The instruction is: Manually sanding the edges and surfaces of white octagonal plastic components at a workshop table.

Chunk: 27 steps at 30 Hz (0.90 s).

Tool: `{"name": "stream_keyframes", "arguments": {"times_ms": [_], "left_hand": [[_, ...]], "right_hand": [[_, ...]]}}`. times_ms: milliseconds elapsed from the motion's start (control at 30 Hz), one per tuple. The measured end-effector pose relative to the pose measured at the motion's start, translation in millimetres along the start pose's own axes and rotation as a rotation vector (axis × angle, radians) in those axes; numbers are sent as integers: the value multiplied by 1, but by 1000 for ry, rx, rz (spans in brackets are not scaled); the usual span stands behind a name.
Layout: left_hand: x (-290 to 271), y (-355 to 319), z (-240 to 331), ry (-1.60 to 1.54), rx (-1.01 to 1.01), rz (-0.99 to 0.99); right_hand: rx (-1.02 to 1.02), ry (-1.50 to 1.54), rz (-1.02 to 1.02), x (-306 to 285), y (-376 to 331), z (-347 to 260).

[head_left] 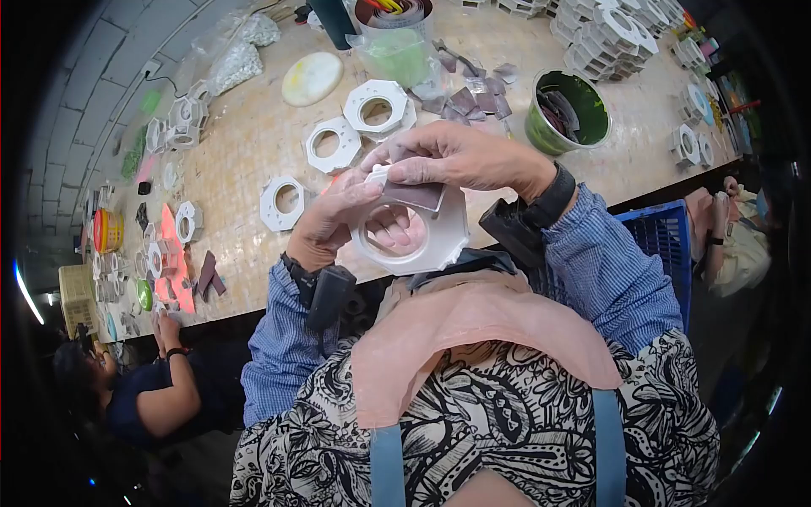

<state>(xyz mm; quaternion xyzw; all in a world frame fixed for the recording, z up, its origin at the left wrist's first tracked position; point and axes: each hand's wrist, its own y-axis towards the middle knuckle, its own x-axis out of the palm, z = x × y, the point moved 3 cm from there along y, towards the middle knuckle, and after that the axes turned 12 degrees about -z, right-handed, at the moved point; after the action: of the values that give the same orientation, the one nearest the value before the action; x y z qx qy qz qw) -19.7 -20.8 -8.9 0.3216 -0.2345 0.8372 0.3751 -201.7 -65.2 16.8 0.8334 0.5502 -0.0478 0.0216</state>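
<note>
My left hand (340, 211) grips a white octagonal frame (454, 226) with a round hole, and some of its fingers show through the hole. The frame is held tilted just past the table's near edge, in front of my body. Between the thumb and fingers of my right hand (473, 156) is a dark, folded piece of sandpaper (414, 194). It lies against the frame's upper edge, close to my left thumb. White dust coats the fingers of both hands. Three similar octagonal frames lie past my left hand, the nearest a loose frame (285, 203).
Beyond my right hand stands a green bucket (583, 127) with dark sheets inside, beside scattered sandpaper scraps (465, 103). White frames are stacked (604, 46) at far right. A blue crate (659, 245) sits to the right. Co-workers are at the left (165, 393) and right (735, 241).
</note>
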Motion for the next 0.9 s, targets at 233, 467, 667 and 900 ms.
{"name": "stream_keyframes", "arguments": {"times_ms": [233,467,667,900], "left_hand": [[-23,0,-29,166,43,39],[-12,18,-55,4,168,188],[-38,6,-72,-220,336,211],[-12,13,-68,-181,411,266]], "right_hand": [[72,120,183,1,0,24],[168,314,469,-9,-14,56],[49,546,619,-22,-39,70],[-105,835,813,20,-39,80]]}}
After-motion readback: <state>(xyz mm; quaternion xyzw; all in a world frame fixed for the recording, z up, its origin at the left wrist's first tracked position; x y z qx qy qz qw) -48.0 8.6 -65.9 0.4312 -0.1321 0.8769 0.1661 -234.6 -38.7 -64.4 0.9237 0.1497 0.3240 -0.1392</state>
